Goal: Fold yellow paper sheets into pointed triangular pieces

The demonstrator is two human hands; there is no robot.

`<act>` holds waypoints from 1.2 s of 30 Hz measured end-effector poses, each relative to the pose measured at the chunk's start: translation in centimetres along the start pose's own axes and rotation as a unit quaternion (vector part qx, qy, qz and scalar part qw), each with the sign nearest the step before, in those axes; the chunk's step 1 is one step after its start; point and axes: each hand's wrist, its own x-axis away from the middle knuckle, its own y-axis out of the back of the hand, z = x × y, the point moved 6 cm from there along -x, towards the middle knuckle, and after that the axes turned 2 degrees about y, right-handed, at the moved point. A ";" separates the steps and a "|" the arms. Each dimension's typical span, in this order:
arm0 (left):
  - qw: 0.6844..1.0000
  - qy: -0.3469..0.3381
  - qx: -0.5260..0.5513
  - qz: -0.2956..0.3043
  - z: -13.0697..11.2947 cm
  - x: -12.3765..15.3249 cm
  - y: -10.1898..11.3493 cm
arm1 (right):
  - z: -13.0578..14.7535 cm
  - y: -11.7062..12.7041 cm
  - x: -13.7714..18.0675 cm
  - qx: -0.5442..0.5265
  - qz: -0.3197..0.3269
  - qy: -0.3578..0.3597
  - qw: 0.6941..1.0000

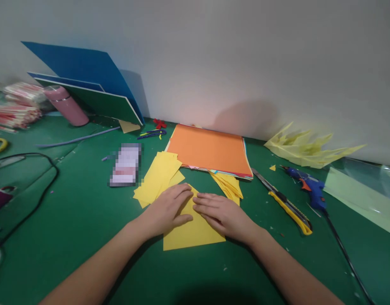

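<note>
With fingers [182, 191] of left hand [168, 210] and right hand [219, 214] flat, unclenched, tips nearly meeting atop the yellow sheet [191, 236] on the green mat [87, 212] before the orange stack [210, 150], press evenly outward, keeping edges aligned.

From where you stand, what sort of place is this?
Probably a paper-craft workbench: a stack of coloured paper, a blue glue gun and a yellow utility knife lie on the green table, and the left hand and right hand press a yellow sheet flat.
</note>
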 end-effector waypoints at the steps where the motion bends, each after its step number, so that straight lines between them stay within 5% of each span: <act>1: 1.000 -0.005 0.000 0.001 0.0 0.0 0.0 | 0.0 0.1 -0.1 -0.004 -0.003 0.000 1.000; 36: 0.999 -0.024 -0.033 0.020 0.1 0.2 -0.4 | -0.2 0.2 0.1 -0.053 0.022 -0.013 0.998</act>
